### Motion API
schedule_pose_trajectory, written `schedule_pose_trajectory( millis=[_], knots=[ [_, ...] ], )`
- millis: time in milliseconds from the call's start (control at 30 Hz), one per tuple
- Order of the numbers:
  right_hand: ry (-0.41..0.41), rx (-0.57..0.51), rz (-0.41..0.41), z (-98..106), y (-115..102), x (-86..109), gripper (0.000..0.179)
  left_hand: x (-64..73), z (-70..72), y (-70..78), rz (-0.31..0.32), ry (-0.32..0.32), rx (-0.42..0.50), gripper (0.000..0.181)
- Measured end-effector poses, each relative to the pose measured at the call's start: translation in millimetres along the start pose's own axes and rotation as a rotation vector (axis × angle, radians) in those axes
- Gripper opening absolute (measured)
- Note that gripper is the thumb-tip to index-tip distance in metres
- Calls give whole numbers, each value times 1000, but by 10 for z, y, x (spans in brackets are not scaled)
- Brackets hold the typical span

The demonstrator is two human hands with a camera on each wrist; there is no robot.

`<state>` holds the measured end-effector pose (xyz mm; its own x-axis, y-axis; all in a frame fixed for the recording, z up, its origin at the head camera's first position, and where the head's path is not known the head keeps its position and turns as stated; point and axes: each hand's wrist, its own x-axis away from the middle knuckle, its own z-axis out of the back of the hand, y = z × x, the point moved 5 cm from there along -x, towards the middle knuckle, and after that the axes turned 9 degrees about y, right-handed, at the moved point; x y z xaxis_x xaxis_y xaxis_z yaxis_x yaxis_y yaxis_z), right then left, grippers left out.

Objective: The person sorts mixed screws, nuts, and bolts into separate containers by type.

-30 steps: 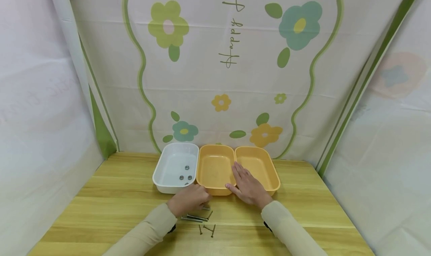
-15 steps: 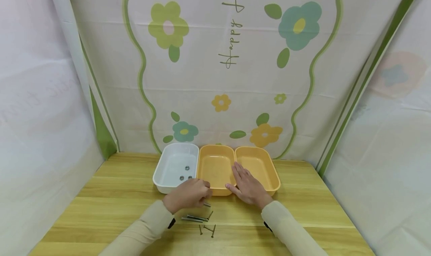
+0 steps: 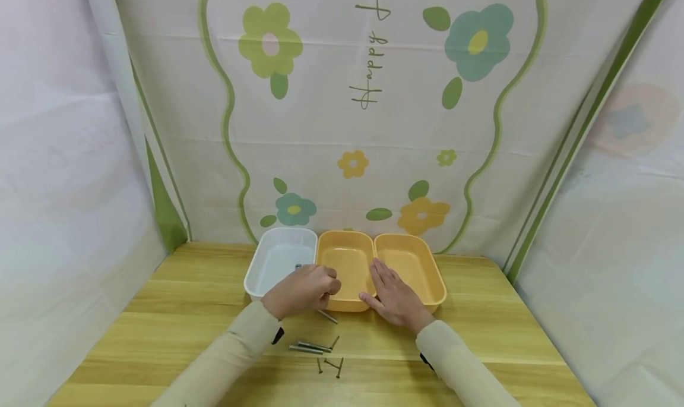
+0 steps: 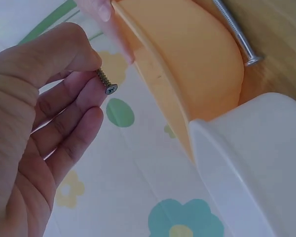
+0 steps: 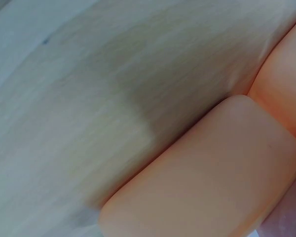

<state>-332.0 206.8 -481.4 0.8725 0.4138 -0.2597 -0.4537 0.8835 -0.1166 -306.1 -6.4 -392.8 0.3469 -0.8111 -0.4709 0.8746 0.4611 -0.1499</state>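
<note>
Left hand (image 3: 301, 290) pinches a cross-head screw (image 4: 105, 81), tip hidden, by the middle tray (image 3: 350, 261); straight-fingered right hand (image 3: 394, 298) partly hides its right rim.

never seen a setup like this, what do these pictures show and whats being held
No machine, just a person's bare left hand and right hand. The wide picture comes from a head-worn camera, the others from one on each wrist. On the wooden table stand a white tray, a middle orange tray and an outer orange tray, with loose bolts and screws nearer the person. The left hand pinches a small screw; the right hand lies where the orange trays meet.
</note>
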Motion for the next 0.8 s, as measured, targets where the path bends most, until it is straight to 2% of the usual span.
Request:
schedule_pose_trajectory(
  millis=[367, 567, 667, 800],
  knots=[
    [-12, -11, -8, 3, 7, 11, 88, -251, -197, -192, 32, -27, 14, 31],
    [-13, -7, -6, -1, 4, -3, 88, -335, -295, -252, 102, -73, -103, 9],
    [-14, -12, -6, 1, 1, -6, 88, -337, -304, -262, 143, -104, -131, 25],
    [-10, -15, -2, 2, 0, -10, 87, -317, -247, -254, 180, -130, -103, 30]
  ],
)
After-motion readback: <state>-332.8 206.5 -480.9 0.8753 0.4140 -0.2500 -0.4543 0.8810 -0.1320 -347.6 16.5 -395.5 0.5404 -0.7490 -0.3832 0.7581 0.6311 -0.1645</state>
